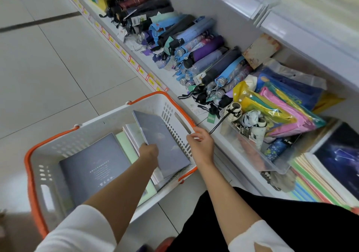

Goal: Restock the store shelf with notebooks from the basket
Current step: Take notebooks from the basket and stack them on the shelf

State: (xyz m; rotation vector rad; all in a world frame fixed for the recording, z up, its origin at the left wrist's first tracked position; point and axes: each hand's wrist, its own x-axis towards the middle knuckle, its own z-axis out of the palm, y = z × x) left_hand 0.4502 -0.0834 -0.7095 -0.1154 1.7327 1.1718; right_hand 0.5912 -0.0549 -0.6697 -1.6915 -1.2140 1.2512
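Observation:
A white basket (pixel 64 145) with an orange rim and handles stands on the floor by the shelf. Several notebooks lie inside it. My left hand (pixel 148 152) reaches into the basket and grips a grey-blue notebook (pixel 165 139) that leans tilted against the basket's right wall. Another grey notebook (pixel 93 168) with small white text lies flat at the left, with pale green ones (pixel 126 146) beside it. My right hand (pixel 202 145) grips the basket's orange rim (pixel 186 113) on the shelf side. A stack of notebooks (pixel 338 160) with a dark starry cover sits on the shelf at the right.
The low white shelf (pixel 174 94) holds many folded umbrellas (pixel 194 44), bright plastic bags (pixel 272 104) and a clear bin (pixel 252 150) of small items. Yellow price tags line its front edge. Tiled floor (pixel 48 67) stretches to the left. An upper shelf (pixel 310 32) overhangs at the right.

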